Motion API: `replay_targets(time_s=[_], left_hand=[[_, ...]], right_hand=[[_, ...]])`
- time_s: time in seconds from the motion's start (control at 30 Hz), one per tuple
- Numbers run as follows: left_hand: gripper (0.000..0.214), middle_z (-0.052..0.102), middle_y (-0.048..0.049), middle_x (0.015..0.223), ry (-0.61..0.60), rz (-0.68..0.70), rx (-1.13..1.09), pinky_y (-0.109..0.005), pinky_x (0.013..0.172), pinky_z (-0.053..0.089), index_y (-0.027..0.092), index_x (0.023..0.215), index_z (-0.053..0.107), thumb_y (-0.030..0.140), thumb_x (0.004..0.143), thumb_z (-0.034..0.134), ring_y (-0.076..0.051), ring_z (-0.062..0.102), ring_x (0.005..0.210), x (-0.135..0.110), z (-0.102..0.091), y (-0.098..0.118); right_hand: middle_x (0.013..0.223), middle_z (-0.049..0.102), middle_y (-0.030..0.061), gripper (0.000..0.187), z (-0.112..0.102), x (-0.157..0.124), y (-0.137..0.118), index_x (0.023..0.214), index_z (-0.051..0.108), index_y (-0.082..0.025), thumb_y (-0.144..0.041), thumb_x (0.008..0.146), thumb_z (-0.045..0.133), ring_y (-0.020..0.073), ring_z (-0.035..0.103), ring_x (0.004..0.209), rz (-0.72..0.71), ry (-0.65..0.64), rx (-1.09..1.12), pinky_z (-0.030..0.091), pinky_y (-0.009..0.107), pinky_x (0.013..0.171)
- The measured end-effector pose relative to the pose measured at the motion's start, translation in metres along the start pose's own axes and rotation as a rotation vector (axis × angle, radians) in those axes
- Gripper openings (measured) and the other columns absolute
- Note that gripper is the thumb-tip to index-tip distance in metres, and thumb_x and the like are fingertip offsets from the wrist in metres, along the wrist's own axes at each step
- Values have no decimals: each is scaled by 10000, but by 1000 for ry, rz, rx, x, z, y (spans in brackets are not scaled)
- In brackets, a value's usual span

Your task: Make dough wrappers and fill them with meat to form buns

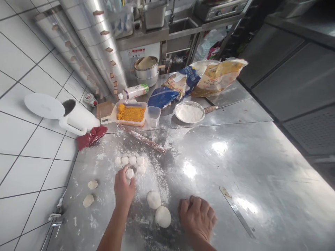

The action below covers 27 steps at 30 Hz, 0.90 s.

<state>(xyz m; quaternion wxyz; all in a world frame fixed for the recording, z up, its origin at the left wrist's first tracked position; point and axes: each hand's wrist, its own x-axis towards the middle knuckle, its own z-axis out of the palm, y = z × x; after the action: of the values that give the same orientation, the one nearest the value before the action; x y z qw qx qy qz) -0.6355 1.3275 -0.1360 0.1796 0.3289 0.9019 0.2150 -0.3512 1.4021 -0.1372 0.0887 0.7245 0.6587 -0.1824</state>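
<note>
My left hand (125, 184) has its thumb and fingers closed around a small floured dough ball (129, 173). Just beyond it, several more dough balls (133, 160) sit in a row on spilled flour. Curled and resting on the steel table, my right hand (198, 217) hides whatever may be under its fingers. Between my hands lie two flattened dough rounds (163, 216), their edges touching or nearly so. Two dough pieces (88, 200) are off to the left. A floured wooden rolling pin (148, 141) lies beyond the row.
A long flat metal blade (237, 211) lies right of my right hand. Farther back are a flour bowl (190, 112), a tub of orange filling (131, 114), a clear cup (153, 116), a bottle (134, 91) and bags (218, 77). A white jug (78, 118) stands by the tiled wall.
</note>
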Motion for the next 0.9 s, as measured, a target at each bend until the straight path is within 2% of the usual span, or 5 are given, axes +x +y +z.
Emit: replay_targets(time_s=[0.33, 0.47, 0.63, 0.77, 0.9], left_hand=[[412, 673, -109, 1389, -278, 69, 196, -492, 1046, 592, 261, 1324, 688, 319, 976, 475, -312, 633, 1310, -97, -34, -96], [547, 557, -123, 1555, -280, 50, 286, -552, 1080, 574, 302, 1510, 537, 379, 970, 515, -356, 557, 1416, -102, -39, -86], [783, 247, -117, 1759, -66, 227, 327, -701, 1288, 265, 306, 1662, 243, 464, 969, 571, -410, 201, 1629, -91, -20, -52], [801, 203, -156, 1766, -2, 246, 341, -712, 1290, 229, 270, 1668, 225, 480, 977, 569, -421, 189, 1629, -88, 7, -50], [771, 188, -127, 1775, -47, 230, 294, -715, 1298, 190, 290, 1665, 233, 478, 987, 549, -405, 134, 1643, -84, 5, -55]], right_hand=[[1159, 571, 124, 277, 6, 0, 5, 1042, 593, -224, -432, 978, 423, 375, 498, 1145, -8, 20, -16, 382, 527, 1024], [1152, 574, 127, 276, 5, 0, 3, 1039, 596, -223, -430, 978, 426, 376, 500, 1145, -12, 22, -27, 380, 531, 1027], [1152, 571, 129, 268, 6, 0, 2, 1030, 595, -223, -434, 971, 441, 383, 499, 1147, -4, 24, -45, 381, 536, 1029], [1167, 568, 133, 296, 6, -1, 2, 1040, 597, -223, -439, 984, 403, 378, 497, 1141, -14, 12, -27, 391, 530, 1011], [1171, 570, 140, 315, 2, 0, 1, 1050, 609, -218, -445, 976, 403, 386, 494, 1149, -5, 7, -3, 387, 541, 1020]])
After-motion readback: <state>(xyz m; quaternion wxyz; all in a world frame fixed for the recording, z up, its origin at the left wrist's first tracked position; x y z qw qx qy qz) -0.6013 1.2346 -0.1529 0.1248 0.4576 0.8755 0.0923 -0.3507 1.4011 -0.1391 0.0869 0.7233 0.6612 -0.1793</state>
